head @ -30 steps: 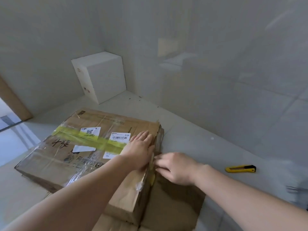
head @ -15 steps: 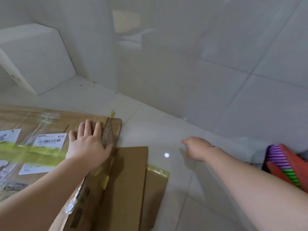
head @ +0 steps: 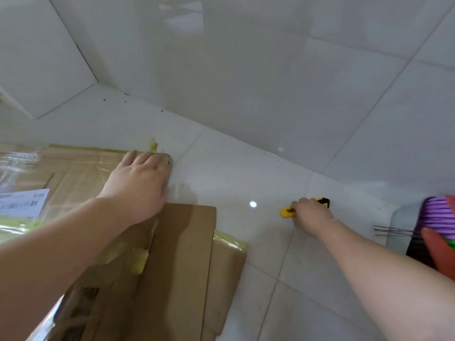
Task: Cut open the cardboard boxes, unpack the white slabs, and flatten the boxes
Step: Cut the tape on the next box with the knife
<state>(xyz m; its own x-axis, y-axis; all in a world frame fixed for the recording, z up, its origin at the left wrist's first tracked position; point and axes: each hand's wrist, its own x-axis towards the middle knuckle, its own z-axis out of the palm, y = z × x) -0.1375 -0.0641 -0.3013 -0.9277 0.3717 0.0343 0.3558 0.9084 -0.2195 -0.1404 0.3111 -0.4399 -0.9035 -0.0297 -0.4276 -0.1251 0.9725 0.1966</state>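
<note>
Head view: nearest the camera, two bare forearms reach out over a pale tiled floor [head: 283, 303]. Low in the middle lies a flat sheet of cardboard [head: 182, 262], with a strip of yellow-green tape [head: 230, 239] shining along its right edge. Just left of it, and partly over it, sits the cardboard box [head: 81, 173], taped and wrapped in clear film, with a white label [head: 23, 203] at the left edge of the frame. The left hand [head: 138, 188] rests on the box's top near its far right corner, fingers close together and bent down over that far edge. Further right, well apart from the box, the right hand [head: 311, 214] sits on the floor with its fingers curled round a yellow and black box cutter [head: 289, 212], whose two ends stick out on either side of the knuckles. At the right edge, something purple, red and green [head: 440, 217] shows blurred, with thin metal rods [head: 391, 230] beside it. Beyond everything rises a glossy tiled wall [head: 246, 70].
</note>
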